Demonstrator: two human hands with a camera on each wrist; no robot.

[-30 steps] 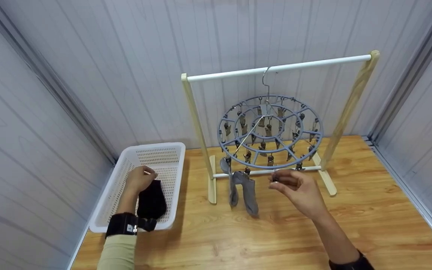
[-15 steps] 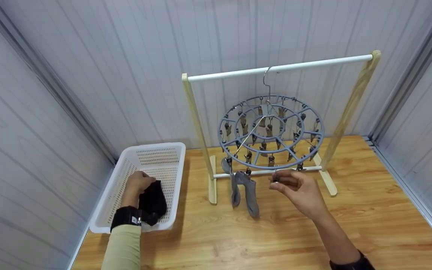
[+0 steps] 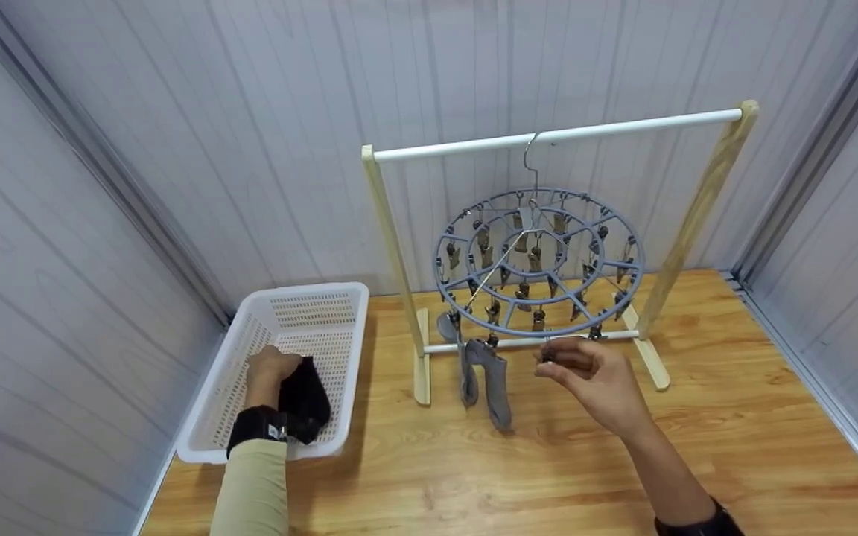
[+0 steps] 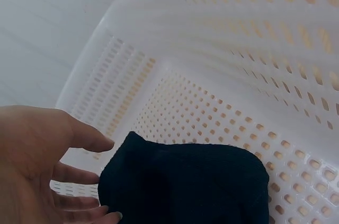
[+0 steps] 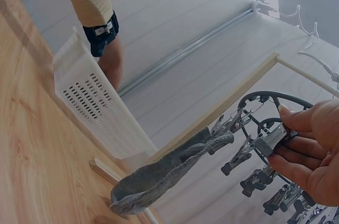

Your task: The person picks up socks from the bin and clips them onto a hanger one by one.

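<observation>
Inside the white basket [image 3: 358,335], my left hand [image 3: 269,366] is at the near-left edge of a black sock [image 3: 306,402]. In the left wrist view the thumb and fingers [image 4: 79,176] are spread apart, with fingertips against the sock's edge. My right hand [image 3: 604,383] pinches a metal clip [image 5: 271,139] between thumb and fingers, at the front rim of the round grey-blue clip hanger [image 3: 511,331]. To the left of that hand, grey socks [image 3: 498,391] dangle from clips on the hanger.
The hanger hooks over the white bar [image 3: 623,128] of a wooden-legged stand [image 3: 697,216]. Several other metal clips [image 3: 535,259] hang from its rings. All of it stands on a wood-grain table [image 3: 429,476], with pale panel walls [image 3: 250,149] behind and at both sides.
My left hand has moved slightly down and left along the black sock, and the sock has shifted a little. My right hand keeps its hold on the clip. The grey socks sway slightly.
</observation>
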